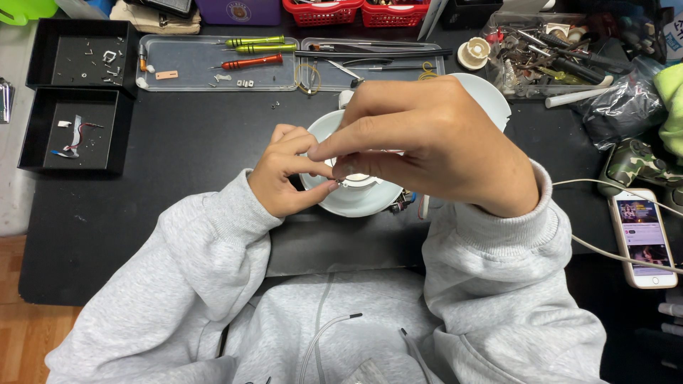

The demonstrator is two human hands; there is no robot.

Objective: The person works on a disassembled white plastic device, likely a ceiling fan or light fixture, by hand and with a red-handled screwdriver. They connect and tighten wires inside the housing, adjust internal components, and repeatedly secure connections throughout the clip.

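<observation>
Two hands meet over the middle of the counter [178, 149], and we start with what sits closest to us: grey sleeves, then our left hand [288, 171] and right hand [427, 146] closed in on a round white shell [356, 199]. The left grip is pinched nearly shut, thumb and forefinger pressed on the shell's near-left rim. The right grip is curled over the top, fingertips drawn together on a small part at the centre; what exactly it pinches is hidden under the fingers.

We judge the hold to be delicate. The shell rests on the counter just in front of our chest, and a second white piece [491, 99] shows behind the right hand. If the right fingers pull too hard, the small part could snap or spring away onto the dark mat, where tiny bits are hard to find. A slip of the left pinch would let the shell turn.

The shell looks smooth, glossy and bowl-like, with a paler ring inside and some coloured wiring at its lower right edge.

Further off, a phone [642, 238] lies to the right with a white cable [605, 252] across it. Two black trays [71, 92] hold small screws and a wire on the left. At the back, a clear tray [192, 67] carries screwdrivers [252, 50] with green and orange handles.
</observation>
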